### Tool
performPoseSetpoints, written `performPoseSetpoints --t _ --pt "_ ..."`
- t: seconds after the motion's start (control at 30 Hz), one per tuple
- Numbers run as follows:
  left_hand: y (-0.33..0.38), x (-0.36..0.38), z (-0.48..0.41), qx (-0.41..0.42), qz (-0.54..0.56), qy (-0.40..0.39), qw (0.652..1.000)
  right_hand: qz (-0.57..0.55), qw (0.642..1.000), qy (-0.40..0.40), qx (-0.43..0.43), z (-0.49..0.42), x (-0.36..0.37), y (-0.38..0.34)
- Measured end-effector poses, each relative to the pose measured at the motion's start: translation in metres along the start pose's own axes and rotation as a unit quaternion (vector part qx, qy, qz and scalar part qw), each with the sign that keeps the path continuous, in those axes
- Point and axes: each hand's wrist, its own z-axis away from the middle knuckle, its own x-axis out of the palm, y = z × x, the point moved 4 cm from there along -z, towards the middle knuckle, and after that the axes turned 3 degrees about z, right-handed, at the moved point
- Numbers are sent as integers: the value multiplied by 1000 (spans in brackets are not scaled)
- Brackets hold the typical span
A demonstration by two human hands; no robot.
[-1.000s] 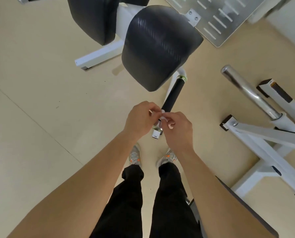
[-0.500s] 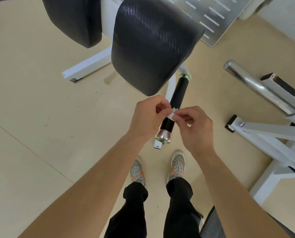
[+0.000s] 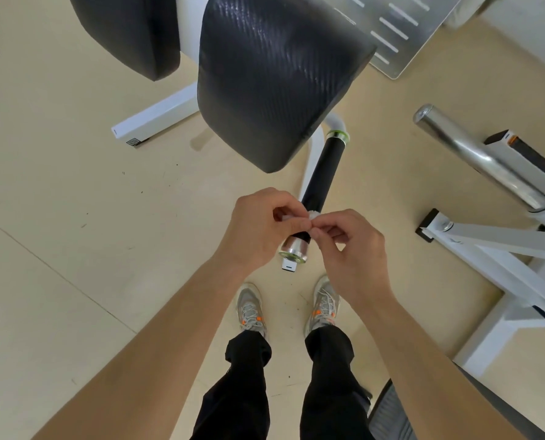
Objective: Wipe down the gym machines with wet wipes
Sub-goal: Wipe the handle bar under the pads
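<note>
Both your left hand (image 3: 258, 227) and right hand (image 3: 350, 246) pinch one small white wipe (image 3: 313, 215). It sits just above the black handle (image 3: 323, 173).

Small white wipe (image 3: 313, 214), crumpled, only a scrap showing; pinched between the fingertips of the left hand (image 3: 258, 230) and right hand (image 3: 350, 249), just over the near end of the handle (image 3: 323, 173). That handle: black grip, green ring at far end, silver cap at near end, slanting toward the camera. Black pad (image 3: 274, 84), woven-look glossy cover, overhangs the handle's far part. White frame (image 3: 156, 119) rests on the floor.
</note>
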Motion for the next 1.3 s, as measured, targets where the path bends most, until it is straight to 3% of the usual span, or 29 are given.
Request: performPoseSetpoints --t 0.23,0.4,0.57,0.67,1.03,1.3 --pt "8 7 -22 3 -3 20 1000 -16 998 62 -19 -13 1 4" --pt "7 -7 -4 -3 -7 79 997 15 997 50 -60 -1 8 1" --pt "-2 -12 9 -30 0 134 991 156 968 31 -196 -10 4 -7" --pt "-1 -7 3 -38 10 143 989 177 952 11 -250 -19 1 -5" --pt "4 -4 -22 -32 18 165 986 126 981 103 -105 -106 -12 14" --pt "-3 0 -4 -55 25 167 984 117 981 26 -155 -39 -5 9"
